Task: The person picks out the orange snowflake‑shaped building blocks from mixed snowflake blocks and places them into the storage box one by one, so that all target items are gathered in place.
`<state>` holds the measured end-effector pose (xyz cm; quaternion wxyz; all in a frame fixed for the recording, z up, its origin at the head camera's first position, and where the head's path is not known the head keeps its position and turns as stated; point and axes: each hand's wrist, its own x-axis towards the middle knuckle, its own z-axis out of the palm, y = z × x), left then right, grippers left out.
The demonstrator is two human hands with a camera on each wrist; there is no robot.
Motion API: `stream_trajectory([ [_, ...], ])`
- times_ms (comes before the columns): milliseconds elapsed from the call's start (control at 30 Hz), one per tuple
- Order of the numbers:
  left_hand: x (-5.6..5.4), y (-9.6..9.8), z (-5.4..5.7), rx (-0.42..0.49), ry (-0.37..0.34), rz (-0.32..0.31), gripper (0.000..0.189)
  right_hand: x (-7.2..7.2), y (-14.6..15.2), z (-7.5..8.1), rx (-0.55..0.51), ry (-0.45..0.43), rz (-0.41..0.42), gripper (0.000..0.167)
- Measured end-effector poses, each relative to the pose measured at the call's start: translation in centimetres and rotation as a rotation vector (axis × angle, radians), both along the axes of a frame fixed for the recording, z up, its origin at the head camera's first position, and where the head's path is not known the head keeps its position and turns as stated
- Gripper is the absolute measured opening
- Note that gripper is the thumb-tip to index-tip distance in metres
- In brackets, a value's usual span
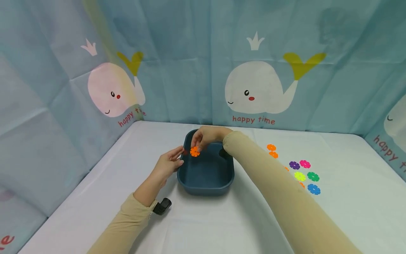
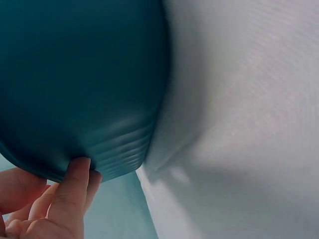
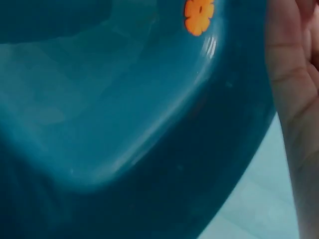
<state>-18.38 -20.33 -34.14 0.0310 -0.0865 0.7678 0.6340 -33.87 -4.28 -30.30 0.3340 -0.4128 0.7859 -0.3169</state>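
Note:
A dark teal plastic basin (image 1: 206,173) sits on the white table in front of me. Its left rim is pinched between thumb and fingers of my left hand (image 1: 168,163); the left wrist view shows those fingertips (image 2: 77,172) against the ribbed wall. Over the basin's left part, my right hand (image 1: 207,135) reaches down with bent fingers. It pinches an orange flower-shaped plastic disc (image 1: 195,151) at the fingertips. In the right wrist view this disc (image 3: 199,17) shows against the basin's inside, while the fingertips are cut off by the frame.
Right of the basin lie several loose discs: orange (image 1: 271,147), purple (image 1: 294,165), pink (image 1: 305,164), yellow (image 1: 299,176), green (image 1: 313,176) and blue (image 1: 314,189). My right sleeve (image 1: 269,176) covers part of that area. A whale-print curtain (image 1: 190,70) stands behind the table.

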Motion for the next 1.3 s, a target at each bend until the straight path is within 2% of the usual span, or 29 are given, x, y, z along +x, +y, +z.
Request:
stream_trajectory([
  [267,-0.1,0.1,0.1,-0.015,-0.011,0.012,0.057,0.1,-1.7,-1.2,0.153,-0.068,0.057,0.021],
  [567,0.0,0.1,0.0,-0.004,-0.011,0.008,0.057,0.5,-2.3,-2.4,0.242,-0.140,0.039,0.019],
  [767,0.1,0.1,0.0,0.009,0.001,-0.005,0.057,0.6,-2.3,-2.7,0.252,-0.153,0.020,0.022],
  [1033,0.0,0.2,0.1,-0.007,0.000,-0.005,0.058,0.6,-2.0,-2.1,0.258,-0.154,0.003,0.033],
  [1300,0.1,0.2,0.2,-0.003,-0.002,0.009,0.056,0.6,-1.6,-1.9,0.243,-0.136,-0.054,0.032],
])
